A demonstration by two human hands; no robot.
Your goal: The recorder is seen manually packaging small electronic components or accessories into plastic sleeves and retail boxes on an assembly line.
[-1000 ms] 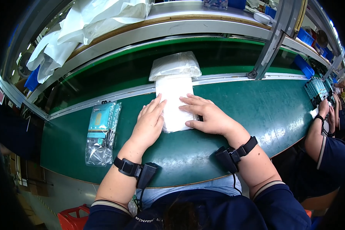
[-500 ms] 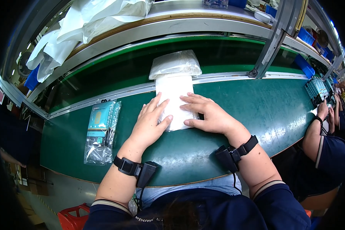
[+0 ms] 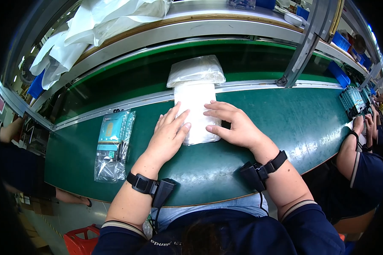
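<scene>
A stack of thin white plastic bags or sheets [image 3: 195, 108] lies on the green table in front of me. Its far end runs up to a bundle of clear plastic bags [image 3: 196, 70] at the table's back rail. My left hand [image 3: 169, 131] rests along the stack's left edge, fingers stretched out. Over the right edge lies my right hand [image 3: 234, 123], its fingers apart and fingertips on the white surface. Neither hand grips anything. To the left are several teal-and-black printed packages in clear plastic [image 3: 110, 146], apart from my hands.
A metal rail and upright post [image 3: 298, 59] border the green table [image 3: 276, 106] at the back. White sheeting [image 3: 110, 21] hangs off the shelf above. At the far right a co-worker's hands [image 3: 364, 125] are beside teal packages [image 3: 352, 101]. A red stool [image 3: 81, 240] stands low left.
My right hand has lifted and shifted very slightly; my left hand stays nearly still. At the far left, another person's arm and leg have come into view.
</scene>
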